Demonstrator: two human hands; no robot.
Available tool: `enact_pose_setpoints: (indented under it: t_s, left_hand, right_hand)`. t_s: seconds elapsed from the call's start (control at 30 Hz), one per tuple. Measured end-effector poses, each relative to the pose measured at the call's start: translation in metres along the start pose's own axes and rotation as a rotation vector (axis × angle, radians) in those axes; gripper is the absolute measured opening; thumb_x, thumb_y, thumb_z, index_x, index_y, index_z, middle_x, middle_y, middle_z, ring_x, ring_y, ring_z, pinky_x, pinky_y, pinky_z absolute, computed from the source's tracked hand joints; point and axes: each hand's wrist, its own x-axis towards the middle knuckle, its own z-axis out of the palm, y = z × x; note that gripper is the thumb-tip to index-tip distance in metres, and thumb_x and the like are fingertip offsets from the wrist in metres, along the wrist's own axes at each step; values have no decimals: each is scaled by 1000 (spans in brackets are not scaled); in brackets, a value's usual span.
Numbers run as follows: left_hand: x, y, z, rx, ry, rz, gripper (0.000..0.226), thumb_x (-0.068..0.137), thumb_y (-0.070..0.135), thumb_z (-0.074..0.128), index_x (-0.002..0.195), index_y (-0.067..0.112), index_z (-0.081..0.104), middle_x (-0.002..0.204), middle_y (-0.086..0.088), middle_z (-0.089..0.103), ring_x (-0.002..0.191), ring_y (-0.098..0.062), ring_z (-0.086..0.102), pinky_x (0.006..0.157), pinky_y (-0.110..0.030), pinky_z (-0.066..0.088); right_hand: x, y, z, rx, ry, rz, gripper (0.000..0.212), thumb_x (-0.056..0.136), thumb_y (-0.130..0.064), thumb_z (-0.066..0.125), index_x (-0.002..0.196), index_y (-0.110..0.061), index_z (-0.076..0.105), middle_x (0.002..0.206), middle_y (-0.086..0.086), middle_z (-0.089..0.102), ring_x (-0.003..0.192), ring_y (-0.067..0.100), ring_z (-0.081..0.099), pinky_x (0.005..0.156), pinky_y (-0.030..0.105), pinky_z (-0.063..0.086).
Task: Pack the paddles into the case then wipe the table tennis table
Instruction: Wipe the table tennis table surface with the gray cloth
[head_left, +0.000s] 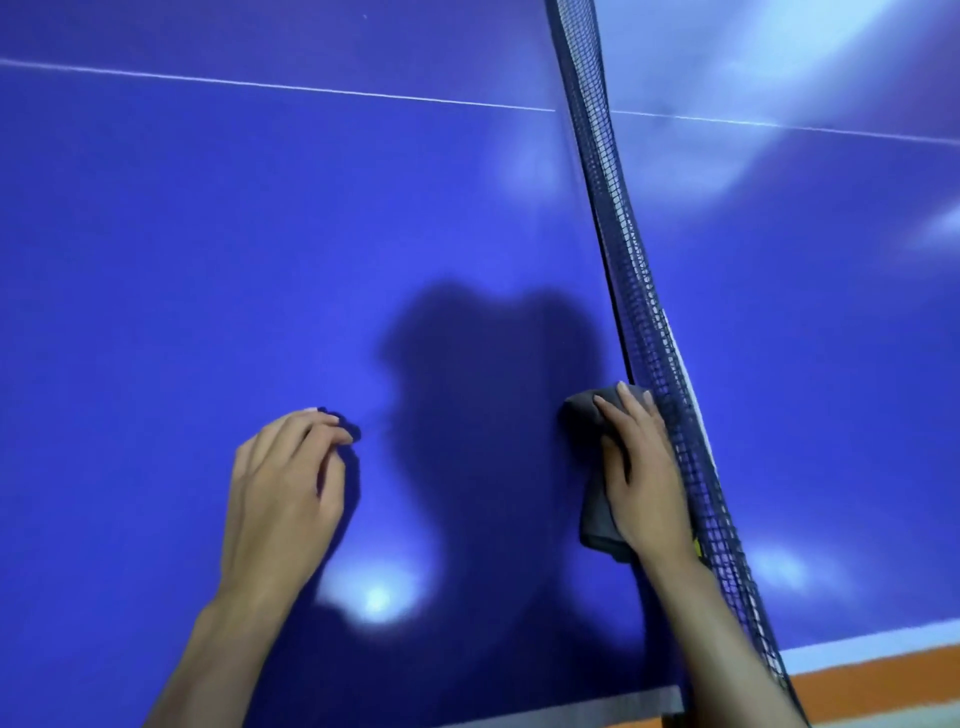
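The grey cloth (592, 499) lay folded on the blue tabletop (260, 260), pressed flat under the right hand (636, 467) and pushed right up against the foot of the black net (623, 249). It looked soft and limp, bunching at its near end and curling up slightly at the far corner by the fingertips, so it would likely crumple or slide out from under a light palm. Firm downward pressure across its middle, as here, seemed the surest way to keep it moving as one pad. It was plain dark grey, with no pattern that could be made out, and roughly hand-length.

The right hand's fingers were stretched out straight along the cloth, pressing and not curling round it, with the little-finger side brushing the net mesh. The left hand (285, 483) rested on the bare tabletop well apart from the cloth, fingers loosely bent and fingertips touching the surface, holding nothing; it seemed to be there as a brace.

No paddles or case were in view, so the packing step appeared done and the wiping under way. The tabletop was glossy, showing soft glare patches and the person's shadow between the hands. A thin white line (311, 92) crossed the far part of the surface, and an orange floor (883, 686) showed past the near right corner.
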Motion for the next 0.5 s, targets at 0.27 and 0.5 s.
enact_pose_setpoints:
  t_s: [0.27,0.5]
  left_hand:
    - [4,-42,-13,-37,45,-15,26,95,14,48,106,15,71,119,2,66,122,-21,56,103,-36,36]
    - [9,-106,-50,-72,97,-77,28,93,9,48,106,14,72,119,0,68,117,-24,60,102,-35,37]
  right_hand:
    - [12,-25,22,-106,74,88,42,106,-8,48,147,-18,55,163,-5,38,158,17,20,127,38,23]
    - [18,-113,86,-143,44,122,42,106,-13,46,147,-24,53,165,-7,36,157,22,20,113,76,25]
